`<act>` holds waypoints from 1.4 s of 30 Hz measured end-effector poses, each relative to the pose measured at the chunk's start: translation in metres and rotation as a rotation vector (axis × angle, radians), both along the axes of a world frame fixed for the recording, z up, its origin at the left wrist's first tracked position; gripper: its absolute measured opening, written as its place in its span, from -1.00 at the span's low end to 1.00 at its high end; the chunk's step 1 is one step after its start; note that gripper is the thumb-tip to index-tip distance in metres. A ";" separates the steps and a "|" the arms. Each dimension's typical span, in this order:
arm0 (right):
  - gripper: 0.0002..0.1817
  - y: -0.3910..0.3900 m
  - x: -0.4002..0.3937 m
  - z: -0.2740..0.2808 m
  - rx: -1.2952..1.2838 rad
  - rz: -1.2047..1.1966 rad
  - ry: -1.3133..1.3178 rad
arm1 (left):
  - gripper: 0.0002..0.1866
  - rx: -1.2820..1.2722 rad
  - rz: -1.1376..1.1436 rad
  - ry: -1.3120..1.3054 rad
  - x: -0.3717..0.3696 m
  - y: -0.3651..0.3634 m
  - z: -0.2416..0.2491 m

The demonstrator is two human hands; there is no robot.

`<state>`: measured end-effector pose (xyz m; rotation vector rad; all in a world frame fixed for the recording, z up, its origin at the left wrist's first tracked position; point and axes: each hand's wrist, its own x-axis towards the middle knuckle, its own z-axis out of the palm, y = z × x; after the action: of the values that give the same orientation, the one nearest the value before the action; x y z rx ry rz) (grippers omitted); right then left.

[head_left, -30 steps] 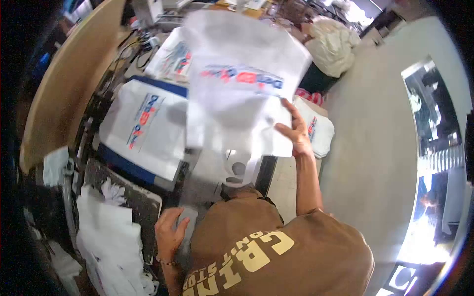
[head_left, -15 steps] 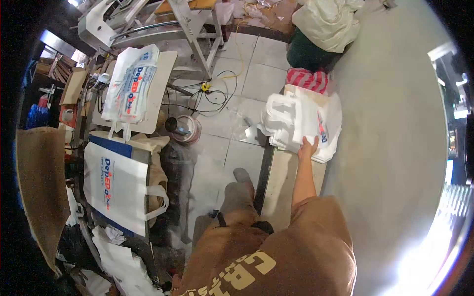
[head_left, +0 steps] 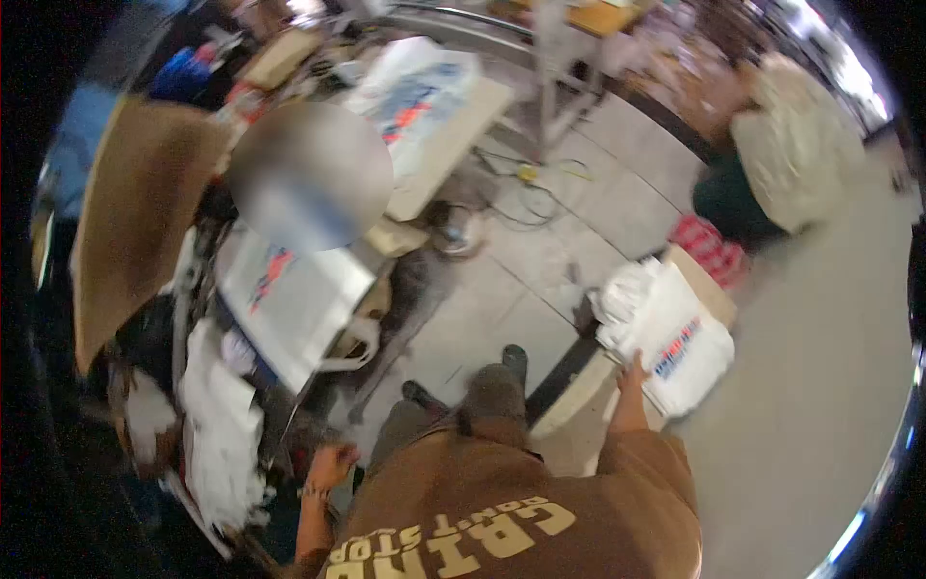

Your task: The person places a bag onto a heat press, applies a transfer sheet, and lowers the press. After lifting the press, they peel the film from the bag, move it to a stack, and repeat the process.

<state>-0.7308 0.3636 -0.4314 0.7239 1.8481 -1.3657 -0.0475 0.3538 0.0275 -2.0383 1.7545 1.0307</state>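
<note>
My right hand (head_left: pixel 632 374) touches the near edge of a stack of white printed bags (head_left: pixel 687 362), its blurred fingers stretched out along the edge. The bags' handles lie bunched at the stack's far left side. My left hand (head_left: pixel 333 465) hangs low beside my body, fingers curled in, and nothing shows in it. Left of my legs, another white printed bag (head_left: pixel 299 299) lies flat over a board, its loop handle (head_left: pixel 355 345) hanging off the right side. Further back, more printed bags (head_left: pixel 410 106) lie on a pale board (head_left: pixel 458 135).
A brown panel (head_left: pixel 145 232) and white scraps (head_left: pixel 217 425) are at the left. On the tiled floor (head_left: pixel 473 323) are a round tub (head_left: pixel 458 232) and cables (head_left: pixel 531 203). A green bin (head_left: pixel 733 203) stands beyond red-striped cloth (head_left: pixel 709 249). A round blurred patch hides part of the left bench.
The view has turned right, so the scene sits tilted and blurred. My left hand has come into sight at lower left. My right hand is now at the stack's near edge.
</note>
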 end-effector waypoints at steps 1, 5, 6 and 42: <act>0.40 0.004 -0.004 -0.002 0.100 0.057 -0.074 | -0.61 -0.004 0.070 0.010 -0.010 -0.015 0.014; -0.04 -0.021 0.053 0.087 0.455 0.217 0.031 | -0.70 -0.421 0.077 0.234 -0.050 -0.075 0.079; -0.15 -0.022 0.057 0.095 0.601 0.284 0.112 | -0.71 -0.492 0.075 0.239 -0.050 -0.089 0.089; -0.23 -0.364 0.559 0.429 -0.245 2.240 1.957 | -0.63 -0.286 0.973 -1.158 0.585 0.115 0.022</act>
<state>-0.1713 -0.0004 -0.0028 -2.8315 1.4547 -0.0502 0.5377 0.4692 0.0493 -2.7727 0.2932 -0.3809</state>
